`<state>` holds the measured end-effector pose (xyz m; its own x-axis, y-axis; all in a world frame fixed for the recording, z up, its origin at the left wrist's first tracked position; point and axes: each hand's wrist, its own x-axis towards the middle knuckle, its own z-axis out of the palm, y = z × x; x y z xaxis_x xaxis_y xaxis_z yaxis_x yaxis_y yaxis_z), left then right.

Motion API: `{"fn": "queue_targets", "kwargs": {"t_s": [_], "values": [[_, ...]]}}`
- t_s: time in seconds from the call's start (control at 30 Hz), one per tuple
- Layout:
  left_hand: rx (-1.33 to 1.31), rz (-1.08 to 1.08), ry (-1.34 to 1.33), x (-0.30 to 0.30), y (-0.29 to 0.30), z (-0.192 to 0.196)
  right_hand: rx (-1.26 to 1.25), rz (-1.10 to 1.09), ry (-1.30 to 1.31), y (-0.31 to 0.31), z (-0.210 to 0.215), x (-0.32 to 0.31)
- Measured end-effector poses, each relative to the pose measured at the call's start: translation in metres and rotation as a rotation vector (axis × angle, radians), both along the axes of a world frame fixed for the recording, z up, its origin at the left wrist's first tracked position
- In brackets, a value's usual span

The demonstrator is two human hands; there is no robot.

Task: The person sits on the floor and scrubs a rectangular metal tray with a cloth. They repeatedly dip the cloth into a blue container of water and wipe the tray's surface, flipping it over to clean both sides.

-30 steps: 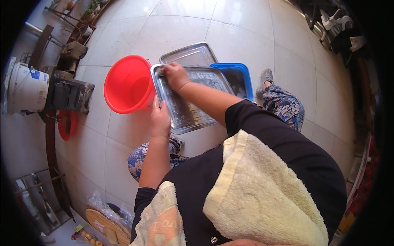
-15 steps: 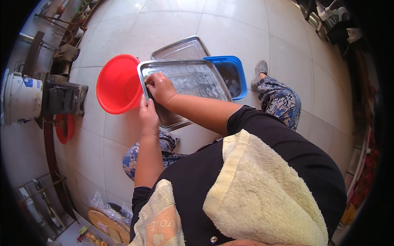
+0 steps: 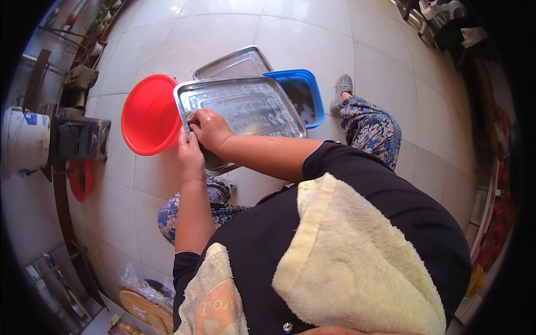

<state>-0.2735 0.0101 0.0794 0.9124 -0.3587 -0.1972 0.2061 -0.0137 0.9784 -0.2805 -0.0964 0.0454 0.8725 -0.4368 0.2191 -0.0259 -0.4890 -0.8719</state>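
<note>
A rectangular metal tray (image 3: 254, 100), wet and streaked with whitish suds, is held tilted above the floor. My left hand (image 3: 191, 156) grips its near left edge, with the thumb on the rim. Inside the tray, my right hand (image 3: 211, 129) presses its bunched fingers against the left rim. Some small dark thing seems to be under those fingertips, too hidden to name. Left of the tray stands a red plastic basin (image 3: 146, 117). On the right, partly behind the tray, a blue rectangular tub (image 3: 319, 106) holds murky water with suds.
A second metal tray (image 3: 234, 62) lies beyond the held one. At the left wall are a white bucket (image 3: 25, 139), a dark machine (image 3: 84, 134) and a small red basin (image 3: 81, 181). A round wooden board (image 3: 139, 307) leans at lower left. My shoe (image 3: 343, 89) rests right of the tub.
The whole view has shifted slightly, so everything sits a little further left. My right hand stays at the tray's left rim, its fingers moved only slightly. The left grip is unchanged.
</note>
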Motion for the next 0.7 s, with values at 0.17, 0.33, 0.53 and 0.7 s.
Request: {"fn": "queue_targets", "kwargs": {"t_s": [0.17, 0.33, 0.53, 0.7], "values": [[-0.105, 0.005, 0.044, 0.001, 0.006, -0.013, 0.074, -0.273, 0.434, -0.103, -0.081, -0.027], [-0.09, 0.014, 0.045, -0.003, 0.005, -0.01, 0.069, -0.394, 0.585, -0.13, -0.079, -0.055], [-0.067, 0.024, 0.069, 0.005, 0.008, -0.016, 0.072, 0.042, 0.032, 0.024, 0.014, -0.038], [-0.093, 0.068, 0.087, 0.003, 0.009, -0.019, -0.105, -0.193, 0.454, -0.097, -0.076, -0.086]]}}
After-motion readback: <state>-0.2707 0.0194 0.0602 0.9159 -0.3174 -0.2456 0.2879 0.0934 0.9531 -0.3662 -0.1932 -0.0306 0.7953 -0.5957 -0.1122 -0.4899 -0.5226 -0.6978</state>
